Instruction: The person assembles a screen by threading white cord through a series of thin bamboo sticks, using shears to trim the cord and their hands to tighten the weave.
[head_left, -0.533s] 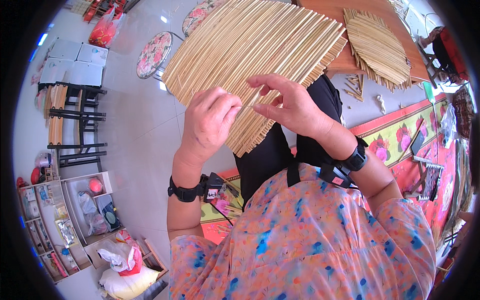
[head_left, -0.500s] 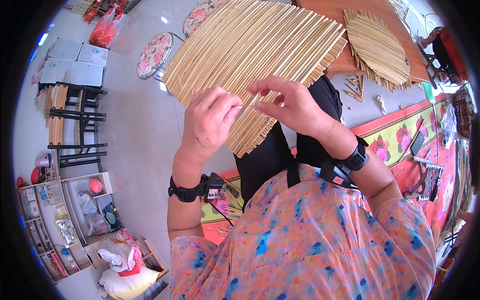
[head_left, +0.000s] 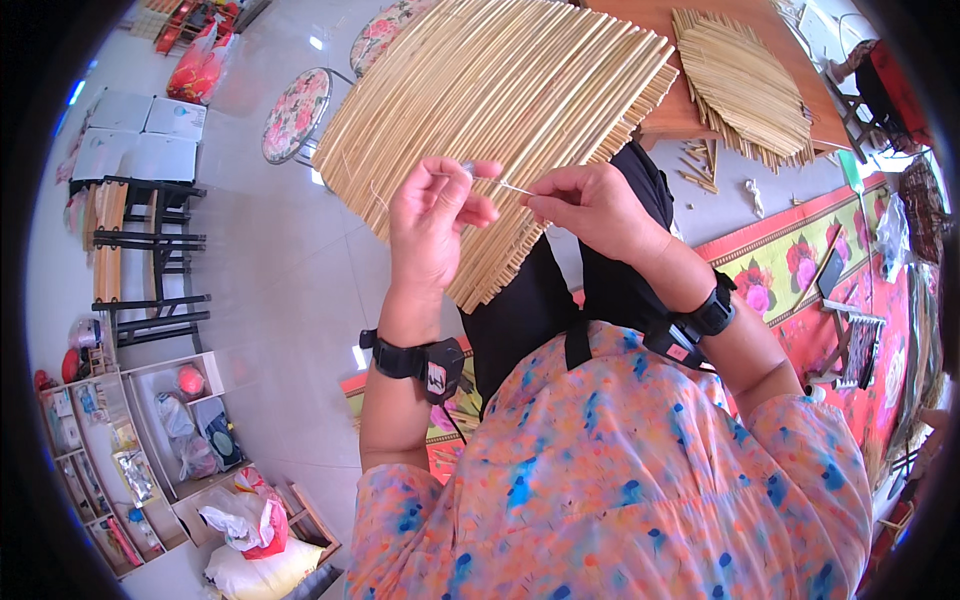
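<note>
Floor (head_left: 290, 280), pale and glossy, runs under everything; reddish-brown bench (head_left: 740, 20) stands at upper right. Broad stalk mat (head_left: 500, 110) lies across the black trousers (head_left: 522, 320): straw-coloured stalks packed side by side, so the sheet looks laid up; a lower row of ends shows along its right edge. Smaller rounded stalk mat (head_left: 745, 90) rests on the bench, body formed, rim uneven. Cut stalk pieces (head_left: 702, 167) lie loose on the floor below. Hands apart, over the near part of the broad mat. Right hand (head_left: 590, 205) pinches thin thread (head_left: 515, 187); left hand (head_left: 440, 200) half curled, its grip unclear. Thread spans the gap between them, so fastening seems unfinished; how much remains, cannot tell.
</note>
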